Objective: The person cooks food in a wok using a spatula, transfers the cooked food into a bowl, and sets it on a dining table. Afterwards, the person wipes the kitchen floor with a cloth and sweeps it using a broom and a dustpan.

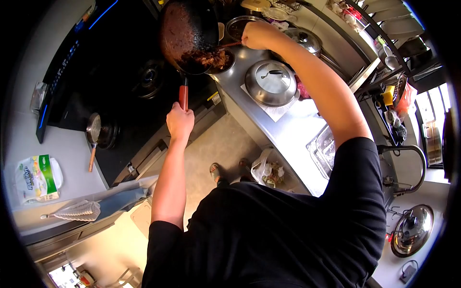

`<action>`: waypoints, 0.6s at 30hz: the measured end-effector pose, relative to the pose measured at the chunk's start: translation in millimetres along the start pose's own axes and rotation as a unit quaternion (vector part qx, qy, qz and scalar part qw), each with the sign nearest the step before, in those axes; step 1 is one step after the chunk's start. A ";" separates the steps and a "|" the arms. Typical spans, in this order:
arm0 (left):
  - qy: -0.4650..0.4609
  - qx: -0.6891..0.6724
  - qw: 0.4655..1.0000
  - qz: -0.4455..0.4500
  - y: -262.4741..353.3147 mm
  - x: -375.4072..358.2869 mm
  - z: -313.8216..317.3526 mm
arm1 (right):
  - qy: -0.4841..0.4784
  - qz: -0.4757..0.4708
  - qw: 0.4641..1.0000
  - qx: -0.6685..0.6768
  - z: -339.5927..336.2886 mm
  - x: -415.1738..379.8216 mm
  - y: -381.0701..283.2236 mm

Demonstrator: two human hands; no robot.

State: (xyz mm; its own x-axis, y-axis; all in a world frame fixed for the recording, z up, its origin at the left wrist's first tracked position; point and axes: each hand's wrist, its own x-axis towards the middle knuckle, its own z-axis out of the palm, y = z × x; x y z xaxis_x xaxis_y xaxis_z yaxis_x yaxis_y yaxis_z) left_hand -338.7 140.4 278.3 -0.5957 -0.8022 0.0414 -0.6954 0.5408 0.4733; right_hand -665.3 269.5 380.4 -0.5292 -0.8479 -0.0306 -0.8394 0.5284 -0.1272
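Observation:
My left hand (179, 121) grips the red handle of a black wok (188, 30), which is tilted over a metal bowl (222, 61) on the steel counter. Brown cooked food (209, 58) lies at the wok's lower rim, above the bowl. My right hand (258, 34) holds a thin utensil (228, 45) whose tip reaches into the food at the wok's edge.
A domed metal lid (272, 82) rests on a cloth on the steel counter (293, 129). The black stove (144, 77) has a small pan (94, 128) at its left. A sink and faucet (408, 158) are at right. A bag (267, 169) sits on the floor.

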 end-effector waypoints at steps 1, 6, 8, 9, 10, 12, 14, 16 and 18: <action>0.000 0.002 1.000 -0.002 -0.8 0.1 1.1 | 0.000 0.006 1.000 0.011 1.2 -3.4 3.1; -0.003 0.001 1.000 0.002 -3.6 2.1 3.0 | 0.020 -0.024 0.998 0.056 -10.3 -27.1 13.2; -0.007 0.004 1.000 -0.004 -1.6 0.1 -2.2 | 0.030 0.003 0.996 0.087 -29.5 -37.8 10.3; -0.004 0.001 1.000 -0.003 -2.2 0.0 -1.4 | 0.035 0.015 0.994 0.104 -34.2 -39.8 10.0; -0.001 0.000 1.000 -0.003 -3.5 -1.3 -0.9 | 0.080 -0.031 0.993 0.081 -27.2 -31.5 15.0; 0.003 -0.001 1.000 -0.004 -4.9 -3.6 -0.1 | 0.093 -0.055 0.991 0.081 -23.4 -25.1 6.1; 0.008 -0.004 1.000 -0.008 -1.9 -2.6 2.4 | 0.105 -0.058 0.989 0.091 -24.0 -22.5 -6.2; 0.005 -0.006 1.000 0.003 0.2 -1.2 4.1 | 0.096 -0.078 0.984 0.127 -19.9 -18.4 -1.0; 0.002 -0.004 1.000 0.008 1.4 -0.3 4.6 | 0.066 -0.072 0.985 0.141 -19.7 -19.8 4.4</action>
State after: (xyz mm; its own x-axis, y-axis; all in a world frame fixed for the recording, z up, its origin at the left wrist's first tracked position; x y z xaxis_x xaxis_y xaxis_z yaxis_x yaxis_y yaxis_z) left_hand -341.3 142.6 274.9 -0.6044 -0.7950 0.0528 -0.6832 0.5512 0.4789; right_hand -660.9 289.4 400.0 -0.4341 -0.8907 0.1346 -0.8492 0.3548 -0.3912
